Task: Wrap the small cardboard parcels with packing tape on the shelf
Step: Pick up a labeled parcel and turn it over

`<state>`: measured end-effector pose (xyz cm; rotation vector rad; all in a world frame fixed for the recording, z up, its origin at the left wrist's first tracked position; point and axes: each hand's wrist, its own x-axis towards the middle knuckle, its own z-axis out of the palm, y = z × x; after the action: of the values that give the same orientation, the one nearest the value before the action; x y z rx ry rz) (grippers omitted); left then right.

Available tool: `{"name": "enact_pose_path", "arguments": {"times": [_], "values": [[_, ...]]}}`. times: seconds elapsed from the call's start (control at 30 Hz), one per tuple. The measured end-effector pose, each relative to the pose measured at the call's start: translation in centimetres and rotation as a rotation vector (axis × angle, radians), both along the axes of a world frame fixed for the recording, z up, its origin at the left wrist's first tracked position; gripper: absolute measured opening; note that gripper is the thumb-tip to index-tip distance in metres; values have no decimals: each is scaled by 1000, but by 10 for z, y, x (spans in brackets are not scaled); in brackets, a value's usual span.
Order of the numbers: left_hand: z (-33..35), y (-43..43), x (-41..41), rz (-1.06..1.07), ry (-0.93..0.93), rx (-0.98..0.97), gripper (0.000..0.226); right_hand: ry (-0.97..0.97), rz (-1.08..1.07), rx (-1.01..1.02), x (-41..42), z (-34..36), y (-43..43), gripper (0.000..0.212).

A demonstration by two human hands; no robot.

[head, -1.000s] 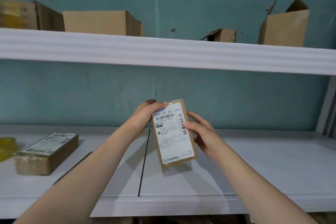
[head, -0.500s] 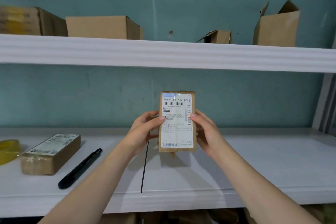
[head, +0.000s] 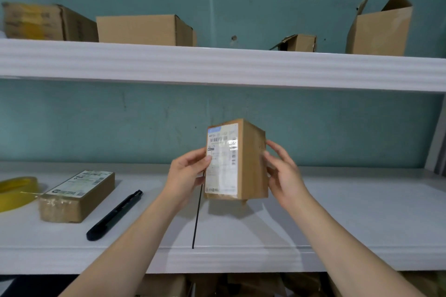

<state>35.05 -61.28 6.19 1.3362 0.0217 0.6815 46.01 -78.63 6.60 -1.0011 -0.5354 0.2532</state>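
1. Position: the parcel point(head: 235, 159) is held in the air above the lower shelf point(head: 350, 212), between the two hands. Its long axis is upright.
2. Grip: the left hand point(head: 190, 173) pinches the labelled face at its left edge. The right hand point(head: 284, 171) holds the plain side, its fingers point(head: 274, 146) reaching round the rear edge.
3. Deciding relation: the tape roll point(head: 14, 190) lies at the shelf's far left, well apart from the parcel. The left hand is nearer, so it is the likely one to fetch it.
4. Appearance: brown cardboard with a white barcode label under a glossy strip. A small scrap protrudes below the bottom edge.
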Motion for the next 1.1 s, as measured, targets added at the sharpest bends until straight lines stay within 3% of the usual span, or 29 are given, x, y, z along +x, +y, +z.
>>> {"name": "enact_pose_path", "arguments": {"times": [0.07,0.13,0.2,0.27,0.47,0.57,0.6,0.73,0.8,0.93,1.03,1.1], "values": [[-6,4,4,133,22,30,27,8,-16,5,2,-1,-4,34],[-9,3,5,197,29,8,20,-47,-12,-45,1,-2,-5,28],[-9,-2,6,140,52,28,11,-67,-34,-63,1,-3,-4,18],[-8,-8,6,33,98,81,23,-36,-54,-56,1,-3,-2,10],[-11,-10,10,-10,82,5,22,-26,23,-55,-1,-7,-1,14],[-13,-12,15,44,116,-24,45,-44,48,-61,2,-9,-3,10],[-14,-12,17,65,143,-62,56,-67,70,-84,2,-10,-4,14],[-17,-10,26,24,188,-252,97,-139,301,-198,3,-22,-5,73],[-19,-11,29,1,224,-237,114,-159,312,-267,5,-23,-4,80],[-15,2,22,0,378,-44,87,-40,243,-309,18,-11,-9,60],[-5,27,13,-16,340,-11,45,71,294,-372,29,-7,-12,52],[-4,35,7,-113,392,-9,47,39,305,-475,33,-6,-11,47]]}}
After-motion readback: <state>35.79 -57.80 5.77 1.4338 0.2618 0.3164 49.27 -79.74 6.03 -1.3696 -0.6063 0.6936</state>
